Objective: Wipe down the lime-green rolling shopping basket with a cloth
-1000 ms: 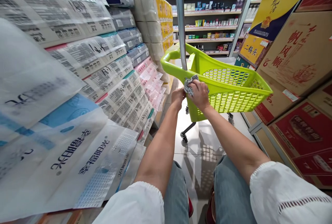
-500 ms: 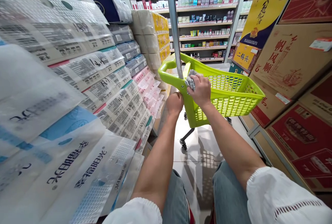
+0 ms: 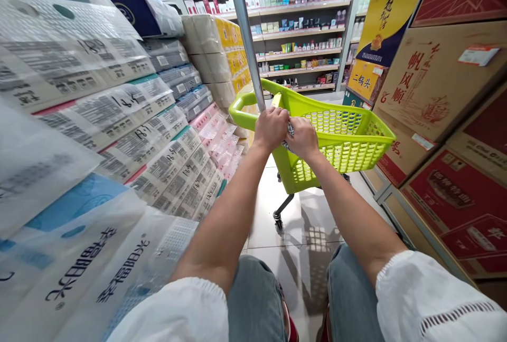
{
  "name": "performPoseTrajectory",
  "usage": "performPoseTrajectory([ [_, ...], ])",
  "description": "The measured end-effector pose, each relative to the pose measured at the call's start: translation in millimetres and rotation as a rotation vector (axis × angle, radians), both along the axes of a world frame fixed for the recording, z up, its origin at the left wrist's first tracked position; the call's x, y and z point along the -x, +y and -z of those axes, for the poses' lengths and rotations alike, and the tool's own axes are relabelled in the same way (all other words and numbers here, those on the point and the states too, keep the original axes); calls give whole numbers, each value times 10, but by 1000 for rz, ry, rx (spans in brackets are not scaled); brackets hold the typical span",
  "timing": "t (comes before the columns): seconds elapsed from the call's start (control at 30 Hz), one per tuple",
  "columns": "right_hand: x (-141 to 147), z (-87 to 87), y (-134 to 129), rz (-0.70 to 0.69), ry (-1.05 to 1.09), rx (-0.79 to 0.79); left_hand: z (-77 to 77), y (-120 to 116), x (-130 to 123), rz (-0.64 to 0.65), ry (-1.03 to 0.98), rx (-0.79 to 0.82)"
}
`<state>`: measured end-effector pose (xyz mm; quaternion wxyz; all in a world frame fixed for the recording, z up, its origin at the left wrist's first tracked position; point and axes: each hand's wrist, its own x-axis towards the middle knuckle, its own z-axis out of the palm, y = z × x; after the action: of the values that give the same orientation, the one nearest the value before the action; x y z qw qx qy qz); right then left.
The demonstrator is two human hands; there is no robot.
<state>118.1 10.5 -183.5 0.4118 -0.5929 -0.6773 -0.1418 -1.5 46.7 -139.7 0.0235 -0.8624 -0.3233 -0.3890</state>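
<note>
A lime-green plastic basket cart [image 3: 352, 144] with a grey metal pole [image 3: 245, 30] stands in front of me, on small black wheels. My right hand [image 3: 302, 136] is closed on a grey-and-white cloth [image 3: 287, 145] against the cart's near edge, right of the pole. Beside it, my left hand [image 3: 271, 126] is closed over the same edge near the pole's lower end, touching the right hand. Its fingertips are hidden, so what it grips cannot be made out.
Stacked paper packs [image 3: 158, 136] line the left side closely. Cardboard cartons [image 3: 447, 83] are piled along the right. Shelves of small boxed goods [image 3: 301, 9] stand behind the cart. Pale tiled floor [image 3: 261, 231] shows beneath it.
My left hand has risen from below the cart's edge to a place beside the pole, against my right hand. The cart and shelves appear slightly further left in view.
</note>
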Motion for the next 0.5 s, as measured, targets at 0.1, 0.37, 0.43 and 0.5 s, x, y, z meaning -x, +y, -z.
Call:
performPoseTrajectory([
  [0.1, -226, 53, -23, 24, -9, 34, 53, 62, 16, 41, 38, 27],
  [0.37, -608, 206, -27, 165, 33, 49, 218, 106, -89, 121, -161, 77],
  [0.43, -459, 173, -21, 146, 13, 13, 241, 98, -112, 123, -199, 99],
  [0.5, -303, 138, -20, 127, -10, -17, 258, 96, -110, 119, -191, 100],
])
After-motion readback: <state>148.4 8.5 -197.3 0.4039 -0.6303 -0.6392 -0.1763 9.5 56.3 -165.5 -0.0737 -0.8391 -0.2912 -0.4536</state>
